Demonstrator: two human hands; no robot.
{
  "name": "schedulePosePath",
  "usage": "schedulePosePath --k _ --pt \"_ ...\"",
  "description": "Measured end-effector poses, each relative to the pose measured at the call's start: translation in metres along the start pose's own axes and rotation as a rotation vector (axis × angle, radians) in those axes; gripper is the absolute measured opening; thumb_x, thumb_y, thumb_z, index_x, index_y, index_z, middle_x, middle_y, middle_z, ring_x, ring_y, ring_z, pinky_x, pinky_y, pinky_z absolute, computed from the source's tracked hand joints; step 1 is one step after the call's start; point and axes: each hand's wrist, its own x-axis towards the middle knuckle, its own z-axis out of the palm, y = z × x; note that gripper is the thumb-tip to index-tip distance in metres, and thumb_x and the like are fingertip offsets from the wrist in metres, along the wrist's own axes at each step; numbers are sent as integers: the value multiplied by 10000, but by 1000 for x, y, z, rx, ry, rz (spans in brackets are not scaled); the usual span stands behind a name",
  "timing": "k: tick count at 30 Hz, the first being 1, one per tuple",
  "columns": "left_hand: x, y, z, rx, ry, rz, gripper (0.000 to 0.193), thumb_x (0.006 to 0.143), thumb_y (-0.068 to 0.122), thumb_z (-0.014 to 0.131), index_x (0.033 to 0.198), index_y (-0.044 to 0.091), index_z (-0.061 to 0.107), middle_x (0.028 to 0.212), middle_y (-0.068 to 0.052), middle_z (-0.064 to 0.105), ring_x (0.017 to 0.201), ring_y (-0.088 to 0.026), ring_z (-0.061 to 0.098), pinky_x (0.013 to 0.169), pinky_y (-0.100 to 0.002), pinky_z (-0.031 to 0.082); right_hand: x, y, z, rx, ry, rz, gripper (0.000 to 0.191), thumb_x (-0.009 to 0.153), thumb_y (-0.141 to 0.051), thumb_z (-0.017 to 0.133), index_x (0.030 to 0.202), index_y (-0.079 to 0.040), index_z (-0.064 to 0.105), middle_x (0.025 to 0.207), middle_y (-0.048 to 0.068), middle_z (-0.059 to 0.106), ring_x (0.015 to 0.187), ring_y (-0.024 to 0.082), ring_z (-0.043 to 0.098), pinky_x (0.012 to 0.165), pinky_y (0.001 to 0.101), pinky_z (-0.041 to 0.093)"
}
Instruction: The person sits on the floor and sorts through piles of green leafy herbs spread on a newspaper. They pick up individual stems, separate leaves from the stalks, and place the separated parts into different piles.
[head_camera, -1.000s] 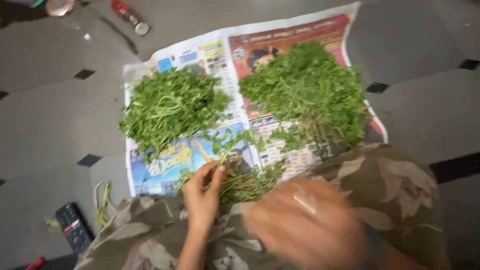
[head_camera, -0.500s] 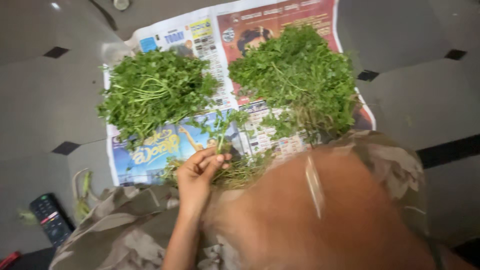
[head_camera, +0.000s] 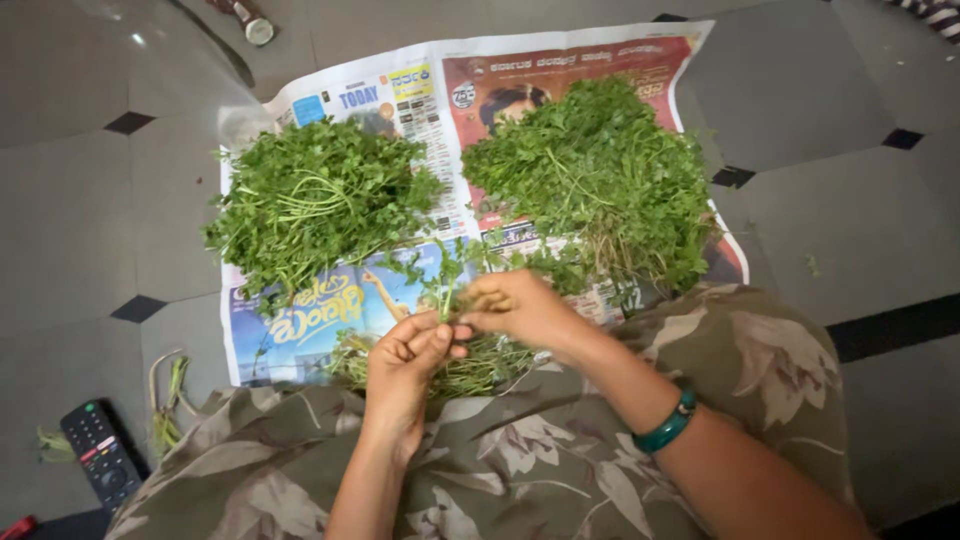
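One upright sprig (head_camera: 447, 290), leaves away.

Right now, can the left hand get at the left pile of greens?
Probably yes. The left hand pinches a sprig with the right hand, and the left pile lies just ahead on the newspaper, nothing between; it would have to let go first.

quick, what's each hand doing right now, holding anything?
Left hand: fingers closed, pinching a leafy green sprig.
Right hand: fingers closed on the same sprig, just above the left.
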Motion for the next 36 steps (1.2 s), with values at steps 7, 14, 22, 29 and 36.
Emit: schedulePosePath --k 7,14,22,29,36 --pt "1 7 -5 -103 115 17 232 966 133 654 1152 -4 681 1014 -129 781 801 -131 692 799 -271 567 -1 -14 -46 -344 452 209 132 869 -139 765 983 -99 820 847 45 807 718 146 763 690 303 639" --pt "1 -1 -6 72 146 13 245 967 132 628 1182 37 697 938 -49 764 715 -70 585 690 -219 471 -24 -43 -46 -886 729 -420 460 771 -88 766 1217 6 704 1223 203 707 1085 362 674 916 443 541" --pt "5 -20 -10 372 100 231 121 939 87 679 1018 37 756 732 94 567 642 7 456 574 -177 339 -20 -59 -20 -576 87 -475 250 896 -207 735 1102 -66 746 1068 124 750 978 301 725 850 399 561" --pt "1 -17 -7 485 70 194 72 898 78 741 937 33 783 643 124 478 570 2 333 508 -210 233 -16 -43 -19 -598 -99 -472 173 889 -140 713 1033 -53 755 970 118 748 906 295 726 816 407 565" --pt "3 -19 -14 485 55 176 74 896 73 727 927 34 780 636 117 452 559 1 315 503 -207 219 -20 -42 -46 -791 296 -393 136 906 -105 739 1036 -81 768 1035 109 760 913 253 739 855 374 592"
